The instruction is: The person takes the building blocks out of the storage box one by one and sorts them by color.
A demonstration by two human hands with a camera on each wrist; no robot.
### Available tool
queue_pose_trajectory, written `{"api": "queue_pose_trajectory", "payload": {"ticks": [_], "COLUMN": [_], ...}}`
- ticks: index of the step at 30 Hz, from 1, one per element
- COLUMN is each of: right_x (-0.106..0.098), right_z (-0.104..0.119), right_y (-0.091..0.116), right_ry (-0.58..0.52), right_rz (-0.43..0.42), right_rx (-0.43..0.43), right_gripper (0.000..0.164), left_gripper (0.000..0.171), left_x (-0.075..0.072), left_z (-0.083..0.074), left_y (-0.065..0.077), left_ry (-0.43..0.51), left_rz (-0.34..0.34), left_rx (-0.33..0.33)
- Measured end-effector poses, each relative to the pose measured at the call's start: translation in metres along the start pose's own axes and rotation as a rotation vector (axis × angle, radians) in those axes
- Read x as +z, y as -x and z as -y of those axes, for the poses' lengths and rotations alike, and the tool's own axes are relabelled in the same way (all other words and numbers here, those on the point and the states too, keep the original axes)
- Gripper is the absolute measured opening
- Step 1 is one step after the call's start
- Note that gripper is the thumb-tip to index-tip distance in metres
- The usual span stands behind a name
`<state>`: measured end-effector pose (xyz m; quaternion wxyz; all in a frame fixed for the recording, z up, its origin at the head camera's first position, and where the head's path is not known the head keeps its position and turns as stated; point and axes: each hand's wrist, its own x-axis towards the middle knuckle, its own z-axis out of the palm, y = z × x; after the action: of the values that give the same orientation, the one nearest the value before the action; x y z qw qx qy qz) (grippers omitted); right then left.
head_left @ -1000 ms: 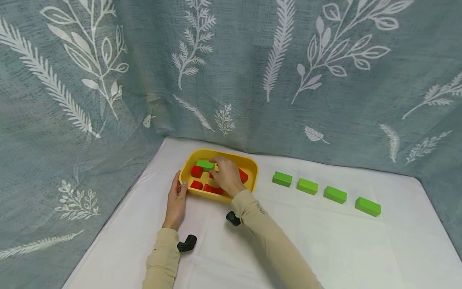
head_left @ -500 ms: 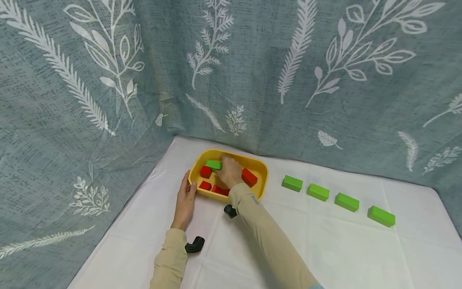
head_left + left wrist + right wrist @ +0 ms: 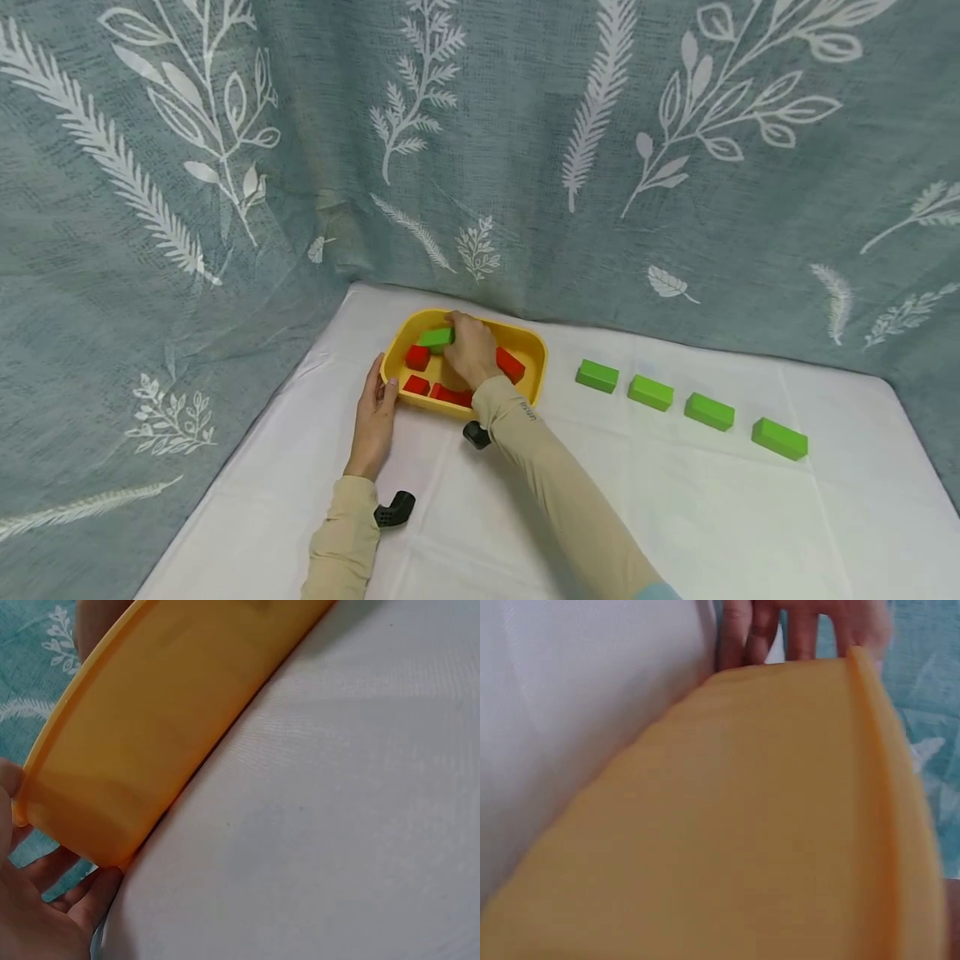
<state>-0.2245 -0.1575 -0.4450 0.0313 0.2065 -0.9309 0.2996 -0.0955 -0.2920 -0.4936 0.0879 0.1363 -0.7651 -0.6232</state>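
Observation:
A yellow plastic tub (image 3: 534, 392) with rounded corners stands on the white cloth. My left hand (image 3: 373, 421) grips its left end, the thumb at the rim and the fingers against the outer wall, as the left wrist view confirms. Inside the tub, my right hand (image 3: 472, 348) pinches a green block (image 3: 435, 337), which tilts above another green surface. Red pieces lie around it: one at left (image 3: 417, 357), a small one (image 3: 416, 385), an arched one (image 3: 452, 395) and a long one (image 3: 510, 365). In the right wrist view, the tub's wall hides my right fingers.
Right of the tub, several green blocks stand apart in a slanting row, from the nearest block (image 3: 597, 376) to the far-right block (image 3: 780, 438). A grey-green leaf-patterned curtain (image 3: 525, 167) hangs behind the table. Black wrist-worn devices (image 3: 395, 509) stick out beside both forearms.
My right hand has reached down among the pieces and taken hold of a green block, which now tilts upward. My left hand stays on the tub. The head view has shifted slightly.

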Motion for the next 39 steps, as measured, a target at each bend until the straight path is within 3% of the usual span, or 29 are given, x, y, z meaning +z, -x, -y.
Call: {"api": "queue_pose_trajectory", "payload": {"ticks": [5,13,19,29,39], "right_x": [-0.015,-0.043,-0.067,-0.092,-0.116], "right_z": [-0.007,-0.03,-0.056,-0.102,-0.136], "right_y": [0.006,0.024,0.042,0.07,0.088], "right_ry": [-0.106,-0.391,-0.433,-0.457,-0.489], "right_rz": [-0.006,0.062,0.099,0.031,-0.035], "right_rx": [-0.023,0.004,-0.019,-0.033,0.004], "right_gripper": [0.045,0.052,0.053,0.054,0.056], "left_gripper": [0.059,0.059,0.06,0.059,0.059], "left_x": [0.002,0.003,-0.001,-0.001,0.011], "left_z": [0.0,-0.001,-0.004,-0.009,-0.013], "left_y": [0.0,0.003,0.003,0.002,0.002], "left_ry": [-0.03,-0.057,-0.072,-0.092,-0.091], "left_rz": [-0.007,-0.027,-0.027,-0.057,-0.054], "left_rx": [-0.036,-0.073,-0.095,-0.133,-0.129]}}
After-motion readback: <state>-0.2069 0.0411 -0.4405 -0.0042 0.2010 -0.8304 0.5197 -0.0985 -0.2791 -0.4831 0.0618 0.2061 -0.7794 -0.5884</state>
